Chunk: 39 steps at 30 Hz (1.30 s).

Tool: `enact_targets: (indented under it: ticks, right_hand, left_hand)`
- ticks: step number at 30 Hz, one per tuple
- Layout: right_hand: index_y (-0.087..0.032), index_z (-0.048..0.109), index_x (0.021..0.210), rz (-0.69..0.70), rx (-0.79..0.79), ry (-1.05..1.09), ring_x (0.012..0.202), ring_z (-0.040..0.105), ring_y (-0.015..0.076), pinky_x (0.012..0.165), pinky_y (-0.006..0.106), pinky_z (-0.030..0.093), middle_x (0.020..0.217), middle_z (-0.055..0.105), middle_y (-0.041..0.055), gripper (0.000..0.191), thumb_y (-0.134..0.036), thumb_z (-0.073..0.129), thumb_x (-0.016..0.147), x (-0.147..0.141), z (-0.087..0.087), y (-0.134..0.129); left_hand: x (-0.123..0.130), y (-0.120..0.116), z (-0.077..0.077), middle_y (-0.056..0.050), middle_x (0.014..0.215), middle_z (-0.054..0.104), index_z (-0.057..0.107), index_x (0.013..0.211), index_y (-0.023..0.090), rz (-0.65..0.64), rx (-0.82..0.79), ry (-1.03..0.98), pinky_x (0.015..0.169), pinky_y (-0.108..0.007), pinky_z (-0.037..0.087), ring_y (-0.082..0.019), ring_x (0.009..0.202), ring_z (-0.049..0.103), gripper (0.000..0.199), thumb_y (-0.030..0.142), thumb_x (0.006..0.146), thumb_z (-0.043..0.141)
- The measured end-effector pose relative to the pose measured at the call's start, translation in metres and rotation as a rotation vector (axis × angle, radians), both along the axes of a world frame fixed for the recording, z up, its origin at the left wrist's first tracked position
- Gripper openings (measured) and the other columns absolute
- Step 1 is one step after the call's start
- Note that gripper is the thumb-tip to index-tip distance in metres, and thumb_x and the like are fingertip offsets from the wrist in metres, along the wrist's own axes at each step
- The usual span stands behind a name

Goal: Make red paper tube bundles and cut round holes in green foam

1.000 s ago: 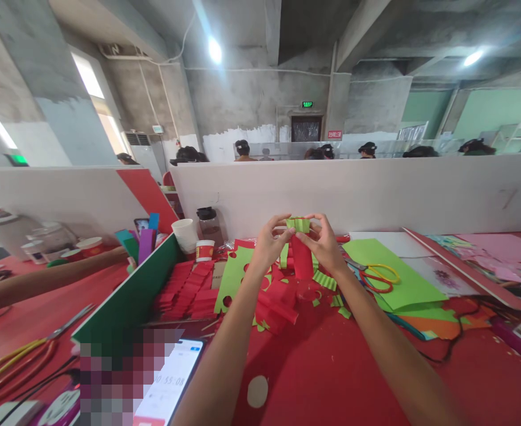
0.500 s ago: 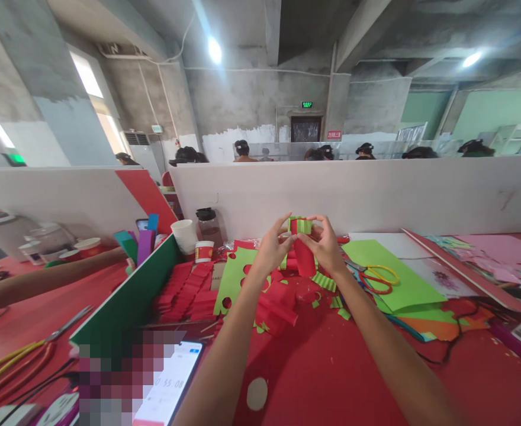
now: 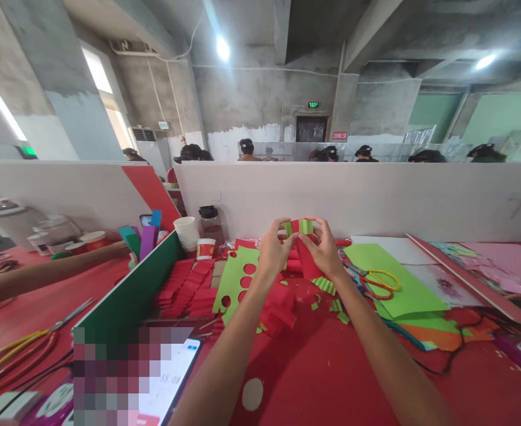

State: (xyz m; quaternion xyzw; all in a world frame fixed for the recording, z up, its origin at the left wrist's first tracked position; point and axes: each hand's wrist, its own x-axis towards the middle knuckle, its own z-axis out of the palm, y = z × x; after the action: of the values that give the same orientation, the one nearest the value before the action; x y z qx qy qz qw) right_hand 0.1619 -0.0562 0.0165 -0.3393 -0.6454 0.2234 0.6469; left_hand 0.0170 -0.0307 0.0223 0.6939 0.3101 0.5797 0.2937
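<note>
Both my hands are raised over the middle of the table, closed on a red paper strip (image 3: 305,260) with a light green pleated paper piece (image 3: 305,226) at its top. My left hand (image 3: 275,247) pinches the left side and my right hand (image 3: 325,247) the right side. The red strip hangs down between the hands. Beneath them lie crumpled red paper pieces (image 3: 279,305) and a green pleated scrap (image 3: 325,285). To the left is a light green sheet with round holes (image 3: 229,284).
Folded red paper (image 3: 192,284) is stacked at the left by a green divider (image 3: 127,290). Paper cups (image 3: 186,234) and a dark-lidded bottle (image 3: 210,223) stand behind. Scissors (image 3: 380,283) rest on a green sheet (image 3: 414,290) at right. A lit phone (image 3: 176,378) lies front left. Another person's arm (image 3: 51,273) reaches in.
The view has shifted slightly. My left hand has closed in nearer the top of the green pleated piece, its fingers now curled at its edge. Both hands keep hold of the paper.
</note>
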Motion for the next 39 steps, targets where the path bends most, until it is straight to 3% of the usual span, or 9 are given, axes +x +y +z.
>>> enact_targets:
  ticks: [5,12,18,25,33,39]
  right_hand:
    - [-0.027,0.048,0.123,-0.054,0.040,-0.014,0.101,0.065,0.0216,0.092,0.038,0.054,0.111,0.066,0.0064,0.045,-0.044,0.067,0.086,0.002,0.000,0.001]
    - [-0.026,0.050,0.121,-0.088,0.056,-0.006,0.107,0.063,0.0223,0.093,0.037,0.053,0.117,0.065,0.0082,0.041,-0.046,0.064,0.088,0.003,0.001,0.001]
    - [-0.027,0.049,0.122,-0.108,0.101,-0.064,0.111,0.062,0.0226,0.099,0.039,0.049,0.123,0.063,0.0084,0.039,-0.044,0.062,0.089,0.001,0.002,-0.001]
    - [-0.028,0.049,0.125,-0.142,0.144,-0.170,0.113,0.061,0.0224,0.100,0.039,0.048,0.123,0.063,0.0072,0.034,-0.040,0.056,0.094,0.000,0.006,-0.008]
    - [-0.029,0.048,0.128,-0.211,0.139,-0.223,0.117,0.059,0.0249,0.101,0.042,0.046,0.126,0.062,0.0073,0.034,-0.043,0.051,0.096,0.000,0.001,-0.005]
    - [-0.029,0.048,0.128,-0.236,0.153,-0.279,0.120,0.057,0.0255,0.103,0.044,0.045,0.128,0.061,0.0086,0.034,-0.045,0.047,0.098,-0.003,0.001,-0.007]
  left_hand:
    - [0.003,0.002,-0.005,-0.008,0.109,0.064,0.059,0.123,0.024,0.071,0.071,0.046,0.075,-0.031,0.057,-0.019,0.093,0.065,0.036,0.032,0.088,0.063]
    - [-0.006,-0.004,0.004,-0.007,0.107,0.060,0.054,0.136,0.024,-0.144,0.109,0.032,0.081,-0.028,0.054,-0.017,0.097,0.060,0.044,0.038,0.094,0.053]
    - [-0.007,-0.002,0.005,-0.004,0.098,0.061,0.057,0.133,0.024,-0.107,0.098,0.009,0.078,-0.026,0.052,-0.014,0.088,0.060,0.041,0.034,0.093,0.056]
    - [-0.010,-0.002,0.007,-0.005,0.099,0.059,0.067,0.115,0.025,-0.054,0.123,0.056,0.073,-0.024,0.052,-0.014,0.087,0.061,0.028,0.036,0.090,0.060]
    - [-0.011,-0.002,0.009,-0.006,0.108,0.060,0.065,0.103,0.022,-0.028,0.110,0.113,0.071,-0.025,0.053,-0.014,0.085,0.062,0.020,0.035,0.089,0.062]
    - [-0.012,-0.005,0.013,-0.006,0.104,0.057,0.063,0.091,0.020,-0.029,0.076,0.138,0.067,-0.024,0.051,-0.015,0.085,0.059,0.017,0.036,0.085,0.065]
